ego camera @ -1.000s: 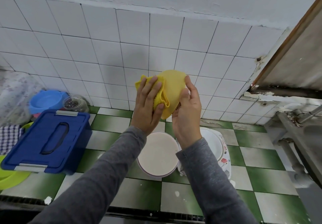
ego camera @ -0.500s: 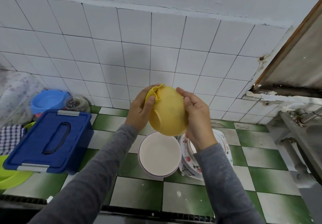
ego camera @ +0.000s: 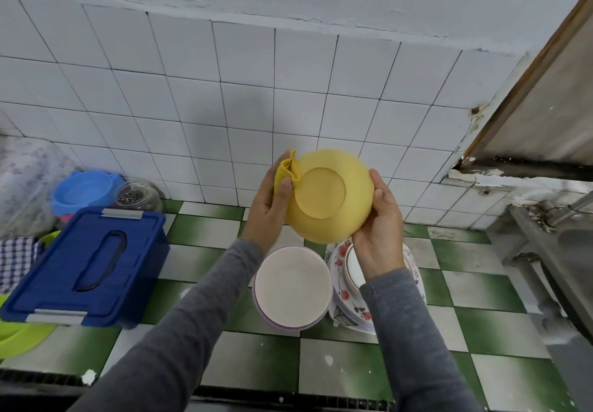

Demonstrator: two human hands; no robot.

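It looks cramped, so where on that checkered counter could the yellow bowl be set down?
The yellow bowl could go on bare tiles right of the flowered plates, up to the sink, or along the front edge below the white bowl. A narrower strip runs between the blue box and that bowl. The left corner is crowded with tubs and a jar.

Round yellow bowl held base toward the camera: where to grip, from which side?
Take the yellow bowl by its outer wall near the rim, from the right, as the right hand does. The base ring is flat and shallow, and the left hand presses a folded yellow cloth against the left side.
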